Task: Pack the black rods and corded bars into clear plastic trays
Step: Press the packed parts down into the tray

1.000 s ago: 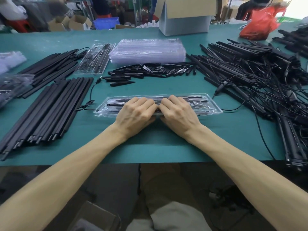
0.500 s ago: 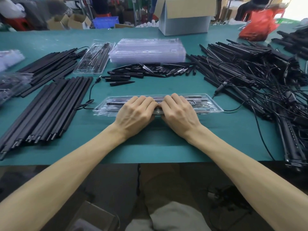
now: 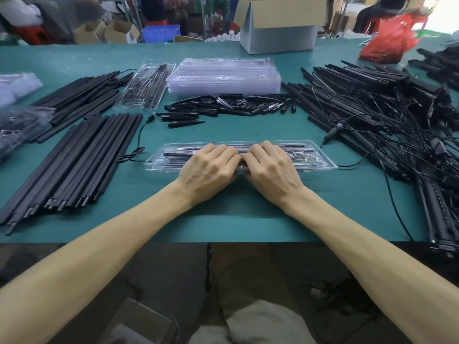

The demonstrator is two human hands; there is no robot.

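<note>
Left hand (image 3: 210, 168) and right hand (image 3: 272, 167), fingers curled close together, grip the middle of the long clear plastic tray (image 3: 320, 158).

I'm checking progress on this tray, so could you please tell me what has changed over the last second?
Nothing has visibly changed. The left hand and right hand stay side by side, curled over the middle of the packed clear tray, which lies where it was on the green table.
</note>
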